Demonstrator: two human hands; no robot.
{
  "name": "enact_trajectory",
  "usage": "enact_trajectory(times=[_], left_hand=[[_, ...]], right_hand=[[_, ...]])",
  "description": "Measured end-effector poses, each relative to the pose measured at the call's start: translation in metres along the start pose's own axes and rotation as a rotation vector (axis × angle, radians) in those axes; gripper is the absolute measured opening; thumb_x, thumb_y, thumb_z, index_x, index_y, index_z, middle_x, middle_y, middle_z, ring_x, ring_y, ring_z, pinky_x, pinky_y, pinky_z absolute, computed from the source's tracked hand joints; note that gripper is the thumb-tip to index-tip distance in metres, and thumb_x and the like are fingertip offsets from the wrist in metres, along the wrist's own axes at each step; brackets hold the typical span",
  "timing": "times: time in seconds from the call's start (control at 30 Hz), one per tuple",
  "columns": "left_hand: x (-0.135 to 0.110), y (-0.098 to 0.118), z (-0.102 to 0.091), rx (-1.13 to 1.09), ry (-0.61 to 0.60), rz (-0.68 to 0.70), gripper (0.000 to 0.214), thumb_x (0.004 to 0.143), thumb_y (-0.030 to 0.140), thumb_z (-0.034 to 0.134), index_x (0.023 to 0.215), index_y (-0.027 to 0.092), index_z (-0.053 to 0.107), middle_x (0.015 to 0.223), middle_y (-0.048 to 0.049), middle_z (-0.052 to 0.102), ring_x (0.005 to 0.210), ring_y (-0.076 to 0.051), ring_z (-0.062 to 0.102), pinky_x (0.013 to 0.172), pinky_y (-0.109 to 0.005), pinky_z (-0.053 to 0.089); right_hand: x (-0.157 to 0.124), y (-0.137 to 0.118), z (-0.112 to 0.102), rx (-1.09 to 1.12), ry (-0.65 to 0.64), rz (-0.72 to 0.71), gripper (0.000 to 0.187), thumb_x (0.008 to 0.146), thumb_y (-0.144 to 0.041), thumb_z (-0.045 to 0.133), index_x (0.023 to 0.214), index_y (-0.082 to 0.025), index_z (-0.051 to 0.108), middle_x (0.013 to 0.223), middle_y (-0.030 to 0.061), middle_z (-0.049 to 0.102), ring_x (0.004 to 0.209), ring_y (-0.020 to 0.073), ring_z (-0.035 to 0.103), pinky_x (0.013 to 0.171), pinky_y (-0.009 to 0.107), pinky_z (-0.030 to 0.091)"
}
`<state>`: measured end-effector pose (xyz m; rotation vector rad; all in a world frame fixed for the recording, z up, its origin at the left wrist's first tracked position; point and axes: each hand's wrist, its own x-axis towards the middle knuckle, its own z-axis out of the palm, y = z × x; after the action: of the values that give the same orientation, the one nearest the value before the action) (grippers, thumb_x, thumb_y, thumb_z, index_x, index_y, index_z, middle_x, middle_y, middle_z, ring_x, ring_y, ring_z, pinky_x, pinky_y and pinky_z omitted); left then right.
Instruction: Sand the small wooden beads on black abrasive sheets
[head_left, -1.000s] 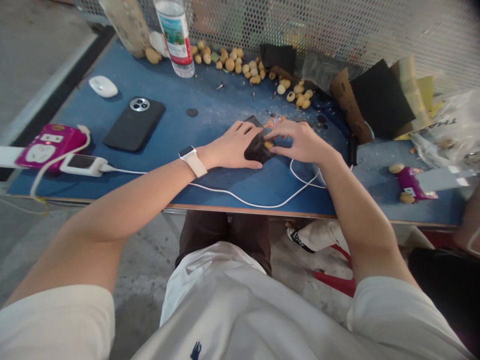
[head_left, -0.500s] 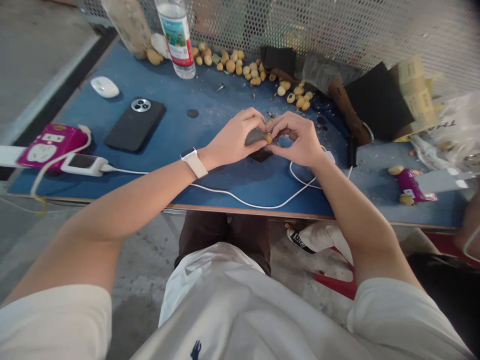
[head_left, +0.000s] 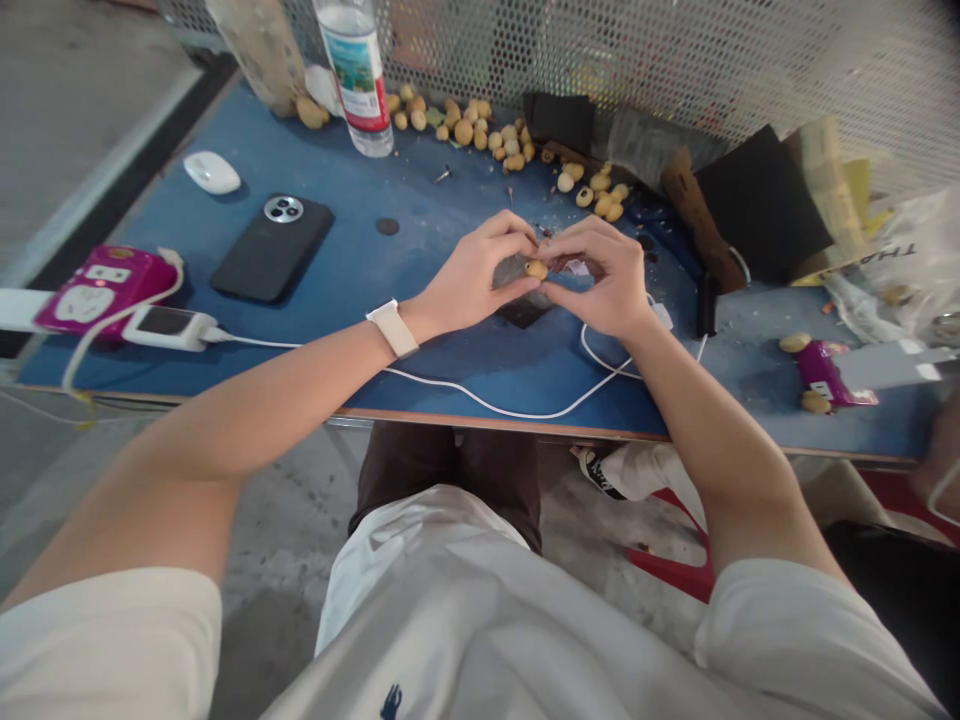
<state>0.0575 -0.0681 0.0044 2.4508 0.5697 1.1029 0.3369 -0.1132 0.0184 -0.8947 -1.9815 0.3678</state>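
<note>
My left hand (head_left: 476, 275) and my right hand (head_left: 604, 275) meet above the blue table (head_left: 390, 370), fingers curved toward each other. A small tan round seed or fruit (head_left: 535, 268) sits between their fingertips. My left hand grips a dark, sandpaper-like sheet (head_left: 511, 270), folded or bent beside the seed, and its lower corner (head_left: 523, 314) shows below my thumb. The right fingertips press on the seed, whose far side is hidden.
Many similar tan balls (head_left: 480, 135) lie at the back, by a water bottle (head_left: 354, 65). A black phone (head_left: 271, 248), white mouse (head_left: 212, 172), pink power strip (head_left: 97, 290), white cable (head_left: 487, 405), black sheets (head_left: 761, 205) and metal mesh (head_left: 675, 60) surround my hands.
The dark sheet, pressed flat on the table under my left hand a second ago, is now lifted and bent. My hands have closed together around the tan seed.
</note>
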Motion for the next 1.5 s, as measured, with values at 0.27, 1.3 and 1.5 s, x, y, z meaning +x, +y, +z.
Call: enact_trajectory(times=[0.27,1.3,1.5], left_hand=[[0.001,0.017,-0.008,0.057,-0.102,-0.171,0.034,0.124,0.058,0.083,0.145,0.03,0.085,0.134,-0.0093,0.092,0.135,-0.041,0.087,0.131,-0.065,0.067],[0.004,0.001,-0.012,0.163,-0.012,-0.316,0.013,0.119,0.021,0.075,0.114,0.029,0.066,0.126,-0.0107,0.088,0.125,-0.036,0.082,0.142,-0.069,0.057],[0.004,0.009,-0.016,0.171,0.034,-0.243,0.007,0.121,0.024,0.074,0.125,0.029,0.072,0.134,-0.01,0.09,0.132,-0.035,0.08,0.143,-0.064,0.056]], right_hand=[[0.001,-0.012,-0.009,-0.079,-0.058,0.115,0.041,0.1,-0.08,0.105,0.116,-0.043,0.098,0.124,0.0079,0.091,0.125,0.0425,0.088,0.115,0.071,0.077],[-0.002,0.02,-0.008,-0.206,-0.318,0.24,0.059,0.089,-0.065,0.113,0.13,-0.035,0.083,0.156,0.0164,0.085,0.182,0.0589,0.06,0.136,0.087,0.063],[0.001,0.023,-0.003,-0.036,-0.061,0.281,0.048,0.099,-0.068,0.098,0.112,-0.033,0.067,0.114,0.0046,0.085,0.111,0.0347,0.086,0.107,0.059,0.076]])
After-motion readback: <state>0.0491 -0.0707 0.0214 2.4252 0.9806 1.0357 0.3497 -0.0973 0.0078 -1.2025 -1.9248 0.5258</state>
